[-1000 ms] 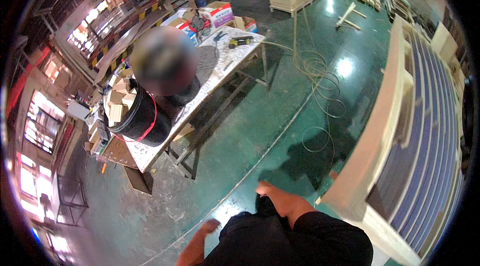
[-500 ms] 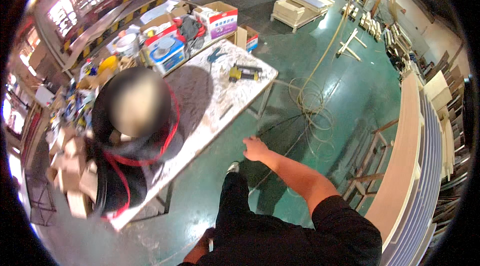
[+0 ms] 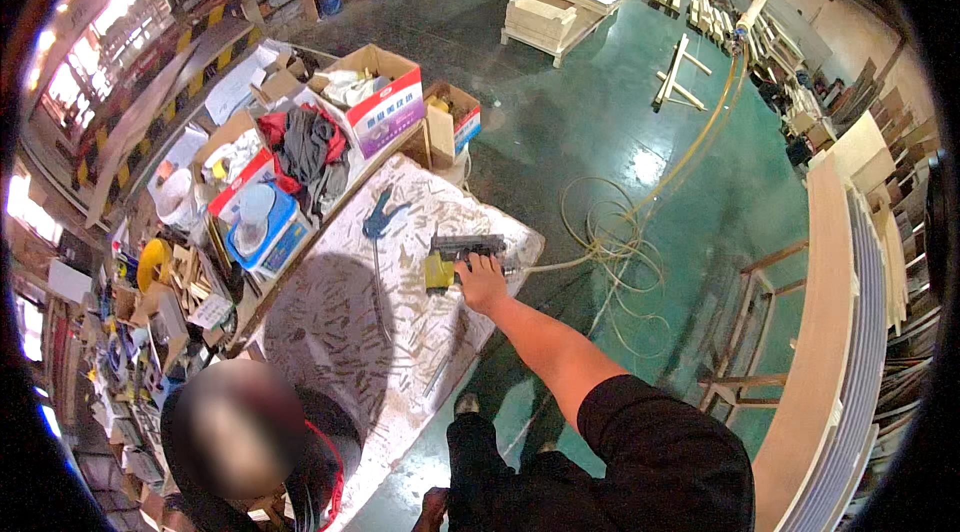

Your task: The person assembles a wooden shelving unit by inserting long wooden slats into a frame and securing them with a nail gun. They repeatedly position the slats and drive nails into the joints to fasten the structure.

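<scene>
My right hand (image 3: 484, 284) reaches over the workbench (image 3: 330, 317) with its fingers wrapped on a yellow and black nail gun (image 3: 438, 272). The tool lies on its side near the bench's right edge, and a pale air hose (image 3: 560, 264) runs from its right end. Low in the picture, my left hand (image 3: 433, 506) hangs dark beside my leg, its fingers too shaded to make out. Left of the nail gun lies a pair of blue-handled pliers (image 3: 380, 217) on the stained bench top.
Another person (image 3: 315, 452) in black with red trim is at the bench's near left. Cartons (image 3: 385, 117) with cloths and a blue-white tub (image 3: 268, 237) line the far left side. The hose lies coiled (image 3: 625, 242) on the green floor. Long boards (image 3: 815, 332) are stacked at right.
My right hand has moved from over the floor onto the nail gun. My view has shifted nearer the bench, and the other person now appears lower at the left.
</scene>
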The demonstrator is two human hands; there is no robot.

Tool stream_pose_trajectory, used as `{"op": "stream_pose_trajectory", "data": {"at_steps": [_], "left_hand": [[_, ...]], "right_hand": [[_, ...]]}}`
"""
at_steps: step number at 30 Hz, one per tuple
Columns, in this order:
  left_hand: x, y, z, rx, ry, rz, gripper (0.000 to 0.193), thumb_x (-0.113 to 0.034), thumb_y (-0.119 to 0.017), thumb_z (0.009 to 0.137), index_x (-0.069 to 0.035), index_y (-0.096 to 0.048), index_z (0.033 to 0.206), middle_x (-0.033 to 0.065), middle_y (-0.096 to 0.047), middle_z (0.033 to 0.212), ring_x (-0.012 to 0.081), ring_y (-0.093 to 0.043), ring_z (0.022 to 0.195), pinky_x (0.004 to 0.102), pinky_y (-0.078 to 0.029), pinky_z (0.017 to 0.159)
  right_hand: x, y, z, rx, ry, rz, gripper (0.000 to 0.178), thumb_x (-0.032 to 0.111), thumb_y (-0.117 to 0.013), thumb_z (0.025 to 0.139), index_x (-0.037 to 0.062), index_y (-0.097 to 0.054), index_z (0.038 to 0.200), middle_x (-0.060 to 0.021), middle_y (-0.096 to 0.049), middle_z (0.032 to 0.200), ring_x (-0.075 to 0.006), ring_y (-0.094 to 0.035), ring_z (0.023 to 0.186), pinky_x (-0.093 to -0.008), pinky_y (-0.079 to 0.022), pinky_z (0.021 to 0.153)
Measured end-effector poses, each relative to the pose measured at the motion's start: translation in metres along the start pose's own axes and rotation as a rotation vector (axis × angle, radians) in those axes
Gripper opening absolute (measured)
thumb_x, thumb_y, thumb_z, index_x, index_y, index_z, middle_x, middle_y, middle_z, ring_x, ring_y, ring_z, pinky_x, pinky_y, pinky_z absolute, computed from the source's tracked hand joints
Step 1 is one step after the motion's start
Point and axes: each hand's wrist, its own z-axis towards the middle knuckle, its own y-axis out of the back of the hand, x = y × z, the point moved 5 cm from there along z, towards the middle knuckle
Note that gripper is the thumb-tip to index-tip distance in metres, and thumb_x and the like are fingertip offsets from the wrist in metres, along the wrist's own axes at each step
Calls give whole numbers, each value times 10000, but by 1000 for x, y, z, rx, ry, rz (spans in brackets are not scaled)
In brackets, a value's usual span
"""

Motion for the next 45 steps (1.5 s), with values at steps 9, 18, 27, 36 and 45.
{"op": "stream_pose_trajectory", "data": {"at_steps": [9, 18, 27, 36, 45], "left_hand": [[-158, -30, 19, -19, 33, 115, 222, -268, -594, 983, -75, -704, 991, 56, -734, 862, 178, -702, 735, 340, -538, 583], [-319, -236, 45, -208, -402, 669, 329, -326, -655, 930, -22, -769, 985, 100, -742, 895, 218, -690, 755, 389, -527, 675], [-553, -502, 152, 457, -294, 592, 220, -236, -631, 972, -36, -690, 1042, 54, -641, 767, 162, -603, 662, 335, -487, 586], [-702, -830, 127, 497, -636, 1659, 360, -322, -644, 948, -12, -721, 1113, 153, -739, 909, 275, -706, 851, 397, -536, 726], [-743, -1220, -121, 1485, -1276, 1318, 260, -286, -666, 998, -31, -682, 1049, 137, -719, 926, 262, -685, 867, 395, -535, 805]], "right_hand": [[-70, 19, -10, 91, -45, 127, 336, 184, -629, 897, 92, -639, 1220, -139, -618, 1184, -341, -584, 1166, -562, -376, 1029], [-309, 93, -375, 361, -531, 906, 551, 492, -792, 833, 161, -684, 1260, -126, -731, 1163, -355, -687, 1099, -467, -510, 958], [-492, 100, -693, 481, -1521, 720, 503, 539, -801, 762, 69, -736, 930, -144, -724, 786, -306, -706, 706, -449, -548, 677], [-454, 140, -776, -240, -2300, 1043, 271, 274, -767, 800, 11, -710, 832, -127, -704, 683, -256, -706, 610, -400, -566, 593], [-394, 322, -698, -866, -2707, 634, 570, 212, -734, 781, 2, -566, 1284, -224, -705, 1080, -404, -697, 1024, -448, -577, 870]]}}
